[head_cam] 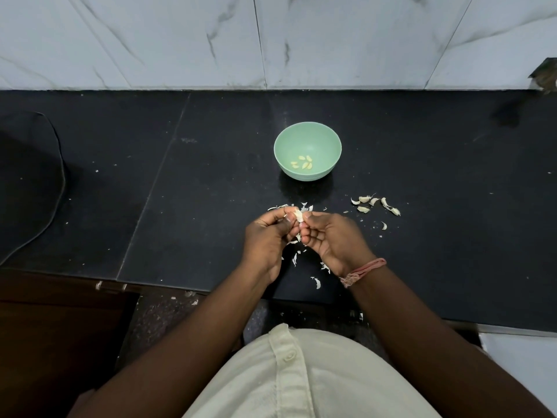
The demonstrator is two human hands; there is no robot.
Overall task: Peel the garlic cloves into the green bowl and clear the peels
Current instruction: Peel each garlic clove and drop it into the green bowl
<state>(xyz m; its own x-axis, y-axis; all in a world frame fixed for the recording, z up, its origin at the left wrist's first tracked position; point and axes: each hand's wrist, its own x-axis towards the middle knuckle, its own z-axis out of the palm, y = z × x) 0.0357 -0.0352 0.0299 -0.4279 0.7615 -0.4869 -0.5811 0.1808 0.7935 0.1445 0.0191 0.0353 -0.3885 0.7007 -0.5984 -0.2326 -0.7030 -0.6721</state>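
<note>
Presently: peeling is under way, mid-clove, above the bench (422, 146).
Clove in hand: one clove (299, 216) is held over the bench's near half, short of the bowl (307, 131) and clear of it.
Left grip: the left hand (266, 241) has thumb and fingers curled, pinching the clove's left side.
Right grip: the right hand (333, 241) is also curled, thumb and forefinger pinching at the clove's right side, most likely on the skin; the contact is too small to confirm.
Bowl contents: a few peeled cloves (302, 162) lie at the bottom.
Stock remaining: a cluster of unpeeled cloves (373, 204) sits on the bench to the right of the hands, well apart from the bowl.
Peels: loose peels (316, 282) lie scattered under and around the hands, some near the bench's front edge, some apparently past it.
Recommended method: steady the clove with the left hand, tear skin lengthwise from the tip with the right, and rotate to strip the remainder.
Release: carry the bare clove over the bowl before letting go, since the bowl stands further back.
Risk: thin skin may cling to fingers and drop in with the clove.
Progress: judged roughly halfway; clearing not yet begun.
</note>
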